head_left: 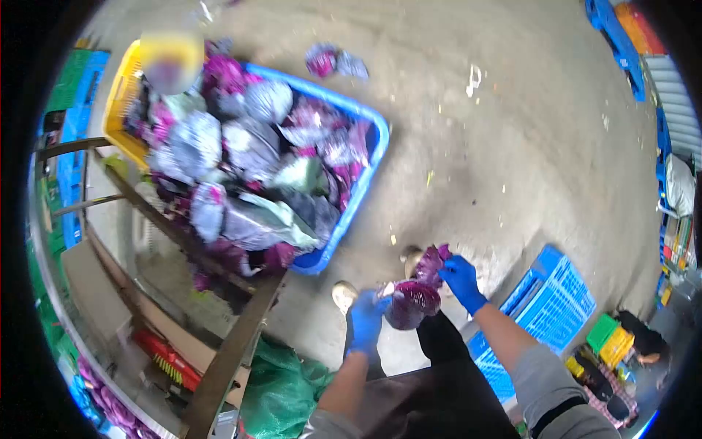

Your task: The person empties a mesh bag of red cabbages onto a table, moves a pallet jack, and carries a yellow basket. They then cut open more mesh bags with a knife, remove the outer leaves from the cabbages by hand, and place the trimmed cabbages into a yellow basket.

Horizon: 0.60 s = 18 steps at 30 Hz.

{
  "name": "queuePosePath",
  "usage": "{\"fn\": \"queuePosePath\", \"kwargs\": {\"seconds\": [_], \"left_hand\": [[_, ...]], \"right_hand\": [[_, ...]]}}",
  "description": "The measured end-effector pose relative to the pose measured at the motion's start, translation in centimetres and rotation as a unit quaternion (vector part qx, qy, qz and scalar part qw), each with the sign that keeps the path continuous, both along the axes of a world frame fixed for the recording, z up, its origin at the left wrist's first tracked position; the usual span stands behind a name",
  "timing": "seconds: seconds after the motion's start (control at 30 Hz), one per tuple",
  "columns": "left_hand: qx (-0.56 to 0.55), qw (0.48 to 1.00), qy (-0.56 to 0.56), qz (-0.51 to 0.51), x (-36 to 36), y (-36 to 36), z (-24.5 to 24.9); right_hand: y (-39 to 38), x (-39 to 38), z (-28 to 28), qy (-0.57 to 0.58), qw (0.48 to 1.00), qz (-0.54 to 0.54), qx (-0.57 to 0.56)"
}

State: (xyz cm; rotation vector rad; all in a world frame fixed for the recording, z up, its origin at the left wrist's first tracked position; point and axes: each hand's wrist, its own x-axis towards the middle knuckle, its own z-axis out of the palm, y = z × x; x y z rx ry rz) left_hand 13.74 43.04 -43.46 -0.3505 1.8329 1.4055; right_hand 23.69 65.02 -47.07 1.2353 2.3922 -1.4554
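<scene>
A red cabbage point(411, 306) is held low in front of my body, between my two blue-gloved hands. My left hand point(368, 316) is closed on its left side, near the pale stem end. With bent fingers my right hand point(461, 279) grips a loose purple leaf point(431, 265) at the cabbage's upper right. Forward and to the left, a blue bin point(379, 146) is heaped with purple and grey-green cabbage leaves point(252, 146).
A yellow crate point(121, 110) adjoins the blue bin. Fallen leaves point(336, 61) lie beyond it. Blue crates point(548, 307) stand at my right, a metal frame point(234, 358) and green sack point(281, 388) at my left. People point(610, 388) are at the lower right.
</scene>
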Motion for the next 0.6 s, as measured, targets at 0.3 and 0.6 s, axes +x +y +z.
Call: {"fn": "queuePosePath", "kwargs": {"seconds": [0.3, 0.6], "left_hand": [[0.084, 0.963, 0.127, 0.222, -13.3, 5.9, 24.0], [-0.011, 0.939, 0.217, 0.266, -18.9, 2.9, 20.3]], "right_hand": [[2.3, -17.5, 18.5, 0.183, 0.964, -0.092, -0.17], [2.3, -31.3, 21.1, 0.039, 0.935, 0.116, -0.333]]}}
